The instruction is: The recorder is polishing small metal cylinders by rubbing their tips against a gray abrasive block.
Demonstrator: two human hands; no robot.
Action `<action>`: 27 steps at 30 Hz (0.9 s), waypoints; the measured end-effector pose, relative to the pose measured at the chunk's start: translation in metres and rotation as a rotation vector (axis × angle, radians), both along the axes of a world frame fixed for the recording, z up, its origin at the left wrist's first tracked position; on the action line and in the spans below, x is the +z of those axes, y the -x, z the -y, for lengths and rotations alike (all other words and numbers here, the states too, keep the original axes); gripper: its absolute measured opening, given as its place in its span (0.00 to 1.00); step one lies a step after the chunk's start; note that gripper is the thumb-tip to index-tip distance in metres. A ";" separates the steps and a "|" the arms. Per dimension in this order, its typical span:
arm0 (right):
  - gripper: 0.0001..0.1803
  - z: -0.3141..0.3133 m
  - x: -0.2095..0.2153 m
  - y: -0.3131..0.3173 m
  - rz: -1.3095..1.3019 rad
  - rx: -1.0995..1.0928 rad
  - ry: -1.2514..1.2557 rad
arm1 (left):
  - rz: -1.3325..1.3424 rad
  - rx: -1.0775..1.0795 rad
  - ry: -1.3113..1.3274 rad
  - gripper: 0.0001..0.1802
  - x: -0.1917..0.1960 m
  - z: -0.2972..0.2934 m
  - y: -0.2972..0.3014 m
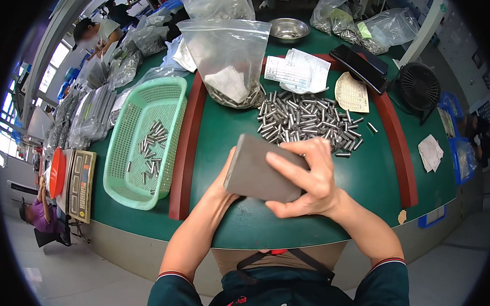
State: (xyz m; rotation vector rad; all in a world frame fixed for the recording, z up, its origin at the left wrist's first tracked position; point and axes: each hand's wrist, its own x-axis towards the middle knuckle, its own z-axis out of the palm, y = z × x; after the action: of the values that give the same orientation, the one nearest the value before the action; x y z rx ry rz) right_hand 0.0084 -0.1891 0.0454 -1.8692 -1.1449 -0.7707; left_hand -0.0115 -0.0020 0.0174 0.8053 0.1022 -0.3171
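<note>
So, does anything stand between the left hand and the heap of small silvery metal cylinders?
Yes: in this view, the flat grey block held in the left hand lies between that hand and the heap.

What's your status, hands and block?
Left hand partly hidden behind grey-brown block. Right hand gripping its right side. Loose metal pins piled just beyond.
</note>
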 end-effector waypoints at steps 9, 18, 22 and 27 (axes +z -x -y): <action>0.37 0.000 0.000 0.000 0.007 -0.025 -0.005 | 0.082 -0.021 -0.104 0.18 -0.025 -0.004 0.003; 0.36 -0.002 0.001 -0.006 -0.041 -0.040 -0.039 | 0.078 0.116 -0.277 0.12 -0.006 0.008 0.003; 0.34 0.023 -0.016 -0.040 -0.179 -0.354 -0.089 | 0.352 -0.181 -0.288 0.07 -0.008 -0.011 -0.006; 0.36 0.020 -0.012 -0.036 -0.210 -0.342 -0.154 | 0.356 -0.142 -0.275 0.09 -0.016 -0.007 -0.008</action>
State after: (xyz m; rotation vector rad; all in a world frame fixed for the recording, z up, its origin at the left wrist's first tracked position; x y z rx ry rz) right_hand 0.0448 -0.2091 0.0331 -1.9850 -0.6251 -0.8005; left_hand -0.0031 0.0053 0.0012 1.1334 -0.2516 -0.2920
